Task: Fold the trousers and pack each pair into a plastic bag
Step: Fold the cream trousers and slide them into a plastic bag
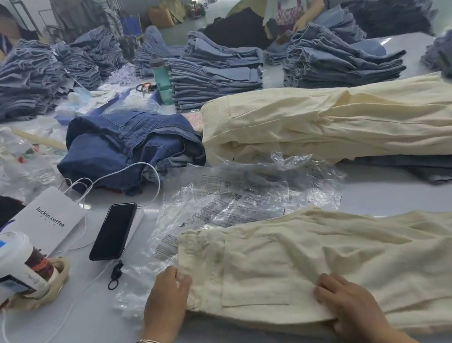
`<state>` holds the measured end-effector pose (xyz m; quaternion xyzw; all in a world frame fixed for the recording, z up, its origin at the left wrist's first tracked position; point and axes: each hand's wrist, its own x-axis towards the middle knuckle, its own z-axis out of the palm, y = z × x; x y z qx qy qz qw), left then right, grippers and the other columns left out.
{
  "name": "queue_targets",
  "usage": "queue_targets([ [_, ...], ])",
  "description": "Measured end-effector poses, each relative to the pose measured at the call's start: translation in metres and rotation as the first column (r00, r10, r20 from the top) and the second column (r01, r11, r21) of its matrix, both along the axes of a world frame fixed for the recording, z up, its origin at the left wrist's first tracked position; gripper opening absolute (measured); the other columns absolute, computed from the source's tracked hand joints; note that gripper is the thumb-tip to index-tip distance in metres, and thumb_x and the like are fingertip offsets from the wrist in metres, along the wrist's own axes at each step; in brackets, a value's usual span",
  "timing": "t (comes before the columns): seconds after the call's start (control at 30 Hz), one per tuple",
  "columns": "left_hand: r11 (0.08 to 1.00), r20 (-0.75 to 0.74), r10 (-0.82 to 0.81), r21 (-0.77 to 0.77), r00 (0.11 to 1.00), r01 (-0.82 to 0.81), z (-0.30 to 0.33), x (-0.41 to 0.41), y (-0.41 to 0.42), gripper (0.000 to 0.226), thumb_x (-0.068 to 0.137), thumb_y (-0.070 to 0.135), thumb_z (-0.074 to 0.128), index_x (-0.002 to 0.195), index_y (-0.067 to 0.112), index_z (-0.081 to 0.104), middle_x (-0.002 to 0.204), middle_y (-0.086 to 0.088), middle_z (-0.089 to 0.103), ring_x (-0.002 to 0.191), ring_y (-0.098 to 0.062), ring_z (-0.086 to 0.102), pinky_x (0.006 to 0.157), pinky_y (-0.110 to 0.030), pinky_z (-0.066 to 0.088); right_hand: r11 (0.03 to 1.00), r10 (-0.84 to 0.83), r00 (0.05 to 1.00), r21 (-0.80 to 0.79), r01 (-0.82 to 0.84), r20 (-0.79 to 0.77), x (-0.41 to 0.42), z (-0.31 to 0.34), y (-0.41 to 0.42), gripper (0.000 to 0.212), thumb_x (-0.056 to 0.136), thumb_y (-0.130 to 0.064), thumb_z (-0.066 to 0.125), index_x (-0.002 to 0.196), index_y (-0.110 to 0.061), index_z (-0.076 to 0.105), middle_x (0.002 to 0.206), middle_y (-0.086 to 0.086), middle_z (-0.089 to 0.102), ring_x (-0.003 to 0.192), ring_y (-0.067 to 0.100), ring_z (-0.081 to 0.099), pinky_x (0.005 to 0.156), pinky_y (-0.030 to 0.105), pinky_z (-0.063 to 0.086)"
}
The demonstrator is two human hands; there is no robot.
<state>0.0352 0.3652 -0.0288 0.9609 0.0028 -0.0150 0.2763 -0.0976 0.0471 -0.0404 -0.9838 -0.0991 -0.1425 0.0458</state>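
White worktop (90,330) was cluttered; cream cotton trousers (330,266) lay at 5 o'clock, left hand (167,295) gripping the waistband, right hand (346,299) pinching the near edge, crinkled clear plastic bag (239,198) at 12.

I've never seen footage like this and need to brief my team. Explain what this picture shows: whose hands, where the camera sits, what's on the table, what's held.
There is no machine here. A person wears one camera on the head, looking forward and down, so the two bare hands belong to the wearer. The left hand grips the waistband end of a pair of cream cotton trousers lying on the white table; the right hand holds their near edge. Beyond them lie crumpled clear plastic bags, a pile of more cream trousers, a black phone, a lidded coffee cup and stacks of folded blue denim.
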Motion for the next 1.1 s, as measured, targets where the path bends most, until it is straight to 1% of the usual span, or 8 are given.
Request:
queue_targets([
  [0.13, 0.958, 0.223, -0.172, 0.264, 0.959, 0.111, 0.018, -0.009, -0.033, 0.063, 0.072, 0.014, 0.073, 0.131, 0.011, 0.051, 0.127, -0.013, 0.051, 0.116, -0.032, 0.048, 0.090, -0.045, 0.048, 0.997, -0.044, 0.999, 0.057, 0.042, 0.028, -0.003, -0.010, 0.003, 0.041, 0.027, -0.005, 0.073, 0.064, -0.018, 0.059, 0.075, -0.002, 0.058, 0.063, 0.021, 0.059, 0.040, 0.026, 0.035],
  [0.3, 0.697, 0.193, -0.716, 0.247, 0.671, 0.673, 0.019, -0.043, -0.131, 0.043, 0.081, 0.039, 0.057, 0.122, 0.025, 0.058, 0.128, 0.005, 0.055, 0.122, -0.018, 0.046, 0.098, -0.039, 0.045, 0.998, -0.062, 0.989, 0.029, 0.059, 0.136, -0.014, -0.020, -0.002, 0.016, 0.064, -0.014, 0.051, 0.071, -0.016, 0.065, 0.083, 0.003, 0.063, 0.070, 0.025, 0.063, 0.061, 0.030, 0.046],
  [0.47, 0.650, 0.010, -0.725, 0.340, 0.689, 0.680, -0.005, -0.061, -0.159, 0.061, 0.081, 0.053, 0.038, 0.128, 0.022, 0.062, 0.136, 0.001, 0.057, 0.129, -0.020, 0.050, 0.109, -0.028, 0.008, 0.874, -0.470, 0.834, 0.022, 0.485, 0.289, -0.044, -0.014, -0.077, 0.048, 0.064, -0.012, 0.035, 0.088, -0.012, 0.076, 0.098, 0.014, 0.070, 0.093, 0.032, 0.060, 0.092, 0.044, 0.037],
  [0.57, 0.710, -0.030, -0.637, 0.368, 0.770, 0.601, -0.020, -0.048, -0.166, 0.075, 0.079, 0.056, 0.022, 0.151, 0.035, 0.021, 0.158, 0.012, 0.022, 0.145, -0.010, 0.016, 0.112, -0.023, -0.003, 0.730, -0.675, 0.703, 0.061, 0.681, 0.223, -0.074, -0.002, -0.139, 0.032, 0.062, -0.003, 0.048, 0.081, -0.009, 0.074, 0.086, 0.014, 0.068, 0.079, 0.036, 0.067, 0.079, 0.045, 0.051],
  [0.63, 0.748, -0.066, -0.559, 0.391, 0.827, 0.536, -0.016, -0.038, -0.183, 0.074, 0.080, 0.052, 0.028, 0.151, 0.040, 0.012, 0.158, 0.011, 0.018, 0.144, -0.011, 0.018, 0.116, -0.029, 0.007, 0.682, -0.729, 0.665, 0.089, 0.726, 0.165, -0.096, 0.001, -0.174, 0.027, 0.060, -0.001, 0.047, 0.072, -0.007, 0.071, 0.077, 0.014, 0.065, 0.069, 0.036, 0.065, 0.061, 0.042, 0.055],
  [0.73, 0.822, 0.033, -0.499, 0.337, 0.866, 0.460, 0.007, -0.041, -0.235, 0.041, 0.080, 0.030, 0.044, 0.109, 0.011, 0.065, 0.116, -0.008, 0.062, 0.112, -0.032, 0.054, 0.099, -0.045, 0.040, 0.623, -0.782, 0.605, 0.231, 0.747, 0.151, -0.124, 0.000, -0.225, 0.028, 0.061, 0.004, 0.047, 0.072, -0.004, 0.071, 0.070, 0.013, 0.064, 0.063, 0.035, 0.063, 0.054, 0.039, 0.053],
  [0.93, 0.810, 0.149, -0.586, 0.135, 0.797, 0.571, 0.014, -0.077, -0.380, 0.048, 0.080, 0.033, 0.043, 0.116, 0.012, 0.066, 0.128, -0.006, 0.060, 0.124, -0.029, 0.049, 0.109, -0.042, 0.032, 0.049, -0.923, 0.301, 0.701, 0.712, -0.241, -0.143, 0.014, -0.361, 0.014, 0.086, -0.008, 0.052, 0.075, -0.014, 0.059, 0.072, 0.008, 0.064, 0.071, 0.031, 0.060, 0.063, 0.039, 0.049],
  [1.1, 0.753, 0.111, -0.658, 0.105, 0.745, 0.649, 0.011, -0.083, -0.473, 0.035, 0.097, 0.035, 0.039, 0.108, 0.021, 0.069, 0.112, 0.004, 0.068, 0.116, -0.019, 0.055, 0.104, -0.037, 0.033, -0.283, -0.687, 0.462, 0.793, 0.539, -0.560, -0.119, 0.022, -0.442, 0.026, 0.090, -0.029, 0.064, 0.074, -0.011, 0.054, 0.076, 0.013, 0.067, 0.062, 0.030, 0.068, 0.064, 0.042, 0.059],
])
